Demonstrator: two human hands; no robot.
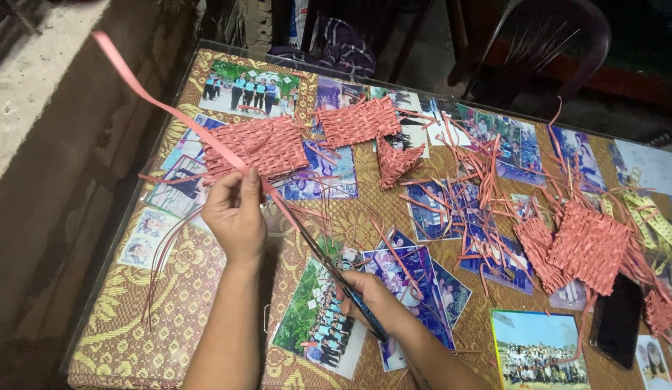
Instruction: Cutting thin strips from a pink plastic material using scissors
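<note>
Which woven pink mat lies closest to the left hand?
The large woven mat at the table's upper left, just beyond the left hand; the other mats lie farther right.

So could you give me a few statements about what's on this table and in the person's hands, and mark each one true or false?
1. The left hand pinches a long pink ribbon. True.
2. The right hand holds a pencil. False: it holds scissors, blades pointing along the ribbon.
3. Woven pink mats lie on the table. True: several, some near the far edge and some on the right.
4. The table's surface is bare wood. False: photographs lie flat over a gold patterned cloth.
5. A dark phone lies at the right. True.
6. Loose pink strips are stacked in a neat pile. False: they lie scattered.
</note>
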